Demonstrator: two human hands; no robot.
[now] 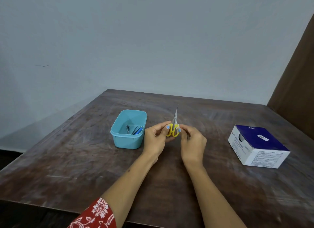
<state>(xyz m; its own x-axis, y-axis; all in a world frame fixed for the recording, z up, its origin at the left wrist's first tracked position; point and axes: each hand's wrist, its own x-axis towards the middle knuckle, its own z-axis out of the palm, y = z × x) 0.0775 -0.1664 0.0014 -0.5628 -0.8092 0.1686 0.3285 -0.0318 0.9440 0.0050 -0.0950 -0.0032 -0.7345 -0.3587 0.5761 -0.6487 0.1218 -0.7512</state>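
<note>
A big pale grey wall (153,40) is seen at the back, and a dark brown wooden table (68,159) is set in front of it. A tall brown board (297,74) is seen at the right edge, past the table. A white and dark blue cardboard box (260,142) is laid flat on the right side of the table, well apart from the hands. A light blue plastic tub (126,141) is placed on the left side, just beside the left hand (155,140), and no lid is on it. A red sleeve with white flowers (95,214) is worn on the left arm near the bottom edge. Both hands are held up over the middle of the table, between the tub and the box. The small scissors (174,125) are held there by both hands. One yellow handle loop is pinched by the left hand and the other loop is pinched by the right hand (192,142). The shiny blades are kept close together and are pointed up and away from the person. A thin metal tool (127,129) and some flat blue things (139,130) are kept inside the tub.
</note>
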